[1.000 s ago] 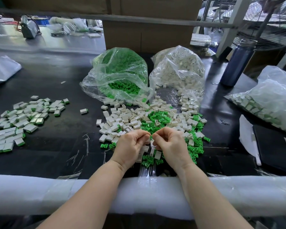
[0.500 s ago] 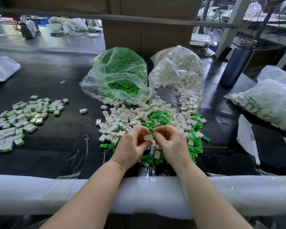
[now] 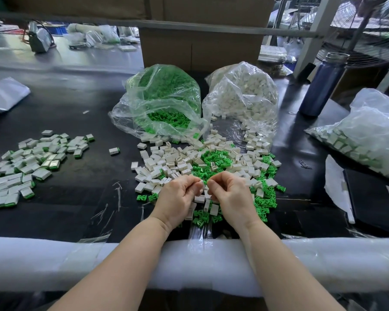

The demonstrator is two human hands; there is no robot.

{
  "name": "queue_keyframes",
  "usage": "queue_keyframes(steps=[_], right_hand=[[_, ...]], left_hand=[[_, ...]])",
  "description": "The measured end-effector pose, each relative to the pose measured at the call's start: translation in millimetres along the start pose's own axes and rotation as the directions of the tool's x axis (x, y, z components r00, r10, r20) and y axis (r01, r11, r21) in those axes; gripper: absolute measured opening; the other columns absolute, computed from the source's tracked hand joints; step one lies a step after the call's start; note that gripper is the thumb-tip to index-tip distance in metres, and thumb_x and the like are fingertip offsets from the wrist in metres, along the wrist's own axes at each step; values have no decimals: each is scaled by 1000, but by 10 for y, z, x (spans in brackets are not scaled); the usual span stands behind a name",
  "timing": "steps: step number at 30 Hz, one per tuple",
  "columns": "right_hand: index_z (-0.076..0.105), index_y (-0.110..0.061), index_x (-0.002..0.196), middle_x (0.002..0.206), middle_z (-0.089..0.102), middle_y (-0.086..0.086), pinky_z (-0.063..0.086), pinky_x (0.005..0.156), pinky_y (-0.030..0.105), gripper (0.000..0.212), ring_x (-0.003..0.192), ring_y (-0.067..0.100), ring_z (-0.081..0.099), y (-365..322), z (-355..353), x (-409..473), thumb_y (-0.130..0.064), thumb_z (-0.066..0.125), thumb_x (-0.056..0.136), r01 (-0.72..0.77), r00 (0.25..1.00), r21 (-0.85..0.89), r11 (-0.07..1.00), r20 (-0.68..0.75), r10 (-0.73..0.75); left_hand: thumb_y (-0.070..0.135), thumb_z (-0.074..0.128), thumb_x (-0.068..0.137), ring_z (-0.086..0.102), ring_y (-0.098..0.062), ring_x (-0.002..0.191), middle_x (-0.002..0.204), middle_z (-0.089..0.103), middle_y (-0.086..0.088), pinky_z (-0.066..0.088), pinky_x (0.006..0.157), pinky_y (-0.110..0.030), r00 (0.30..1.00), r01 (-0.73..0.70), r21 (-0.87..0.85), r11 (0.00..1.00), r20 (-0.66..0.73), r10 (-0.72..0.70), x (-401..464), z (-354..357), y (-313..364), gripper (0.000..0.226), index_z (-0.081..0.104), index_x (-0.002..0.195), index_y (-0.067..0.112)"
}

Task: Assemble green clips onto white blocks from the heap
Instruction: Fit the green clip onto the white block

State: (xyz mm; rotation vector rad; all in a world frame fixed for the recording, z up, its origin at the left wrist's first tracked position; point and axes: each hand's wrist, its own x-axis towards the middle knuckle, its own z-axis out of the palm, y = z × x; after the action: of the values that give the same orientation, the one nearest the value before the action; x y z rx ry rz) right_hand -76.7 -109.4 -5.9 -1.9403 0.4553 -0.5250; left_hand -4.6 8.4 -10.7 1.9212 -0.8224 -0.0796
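A heap of white blocks (image 3: pixel 166 162) mixed with green clips (image 3: pixel 213 159) lies on the black table in front of me. My left hand (image 3: pixel 177 198) and my right hand (image 3: pixel 230 194) hover side by side over the heap's near edge, fingers curled, fingertips almost meeting. Between the fingertips a small white and green piece (image 3: pixel 203 182) is pinched; it is mostly hidden. Finished blocks with green clips (image 3: pixel 27 162) lie spread at the left.
An open bag of green clips (image 3: pixel 164 102) and a bag of white blocks (image 3: pixel 245 97) stand behind the heap. A blue bottle (image 3: pixel 321 84) and another filled bag (image 3: pixel 364 133) are at the right. A white padded rail (image 3: pixel 54 261) runs along the near edge.
Both hands have stayed over the heap's near edge. The white block that showed between the fingertips half a second ago is now nearly covered by the closing fingers.
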Motion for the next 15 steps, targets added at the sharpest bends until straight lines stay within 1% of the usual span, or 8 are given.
queue_keyframes(steps=[2, 5, 9, 12, 13, 15], right_hand=[[58, -28, 71, 66, 63, -2, 53, 69, 42, 21, 68, 24, 61, 8, -11, 2, -19, 61, 89, 18, 1000, -60, 998, 9, -17], [58, -26, 71, 63, 60, -5, 50, 64, 34, 20, 63, 15, 56, 23, -37, -1, -20, 61, 89, 38, 999, -129, 991, 33, -34], [55, -29, 69, 60, 56, -9, 42, 58, 24, 22, 59, 8, 50, 35, -55, 8, -21, 62, 89, 46, 998, -169, 985, 60, -36], [58, -24, 73, 61, 53, -11, 37, 59, 24, 16, 60, 5, 47, 44, -70, 14, -21, 62, 88, 62, 996, -214, 975, 73, -47], [58, -24, 74, 61, 52, -11, 37, 59, 24, 15, 60, 4, 47, 49, -71, 14, -21, 62, 88, 66, 996, -211, 975, 69, -53], [58, -25, 72, 59, 52, -11, 38, 59, 24, 17, 58, 5, 46, 56, -59, 9, -21, 62, 88, 61, 997, -151, 987, 51, -53]], left_hand=[[17, 57, 91, 58, -13, 73, 76, 62, 2, 49, 72, -24, 1000, -13, 25, 1000, 17, 12, -2, -2, 11, 17, 68, 97, 6], [14, 57, 90, 54, -11, 69, 75, 58, 2, 47, 69, -22, 999, -42, 67, 997, 36, 40, -8, -4, 18, 17, 68, 97, 4], [13, 57, 90, 53, -14, 73, 78, 58, -2, 42, 70, -18, 994, -109, 122, 987, 41, 105, -14, 2, 29, 17, 67, 96, 1], [12, 57, 90, 53, -17, 74, 80, 62, -10, 42, 70, -22, 988, -149, 154, 977, 54, 142, -13, 8, 21, 17, 68, 93, -1], [12, 57, 90, 53, -17, 74, 81, 62, -10, 42, 70, -22, 988, -154, 156, 976, 55, 147, -14, 10, 17, 17, 68, 93, -1], [13, 58, 90, 55, -14, 74, 80, 63, -5, 44, 71, -19, 992, -125, 112, 986, 30, 122, -15, 11, 10, 17, 68, 96, 1]])
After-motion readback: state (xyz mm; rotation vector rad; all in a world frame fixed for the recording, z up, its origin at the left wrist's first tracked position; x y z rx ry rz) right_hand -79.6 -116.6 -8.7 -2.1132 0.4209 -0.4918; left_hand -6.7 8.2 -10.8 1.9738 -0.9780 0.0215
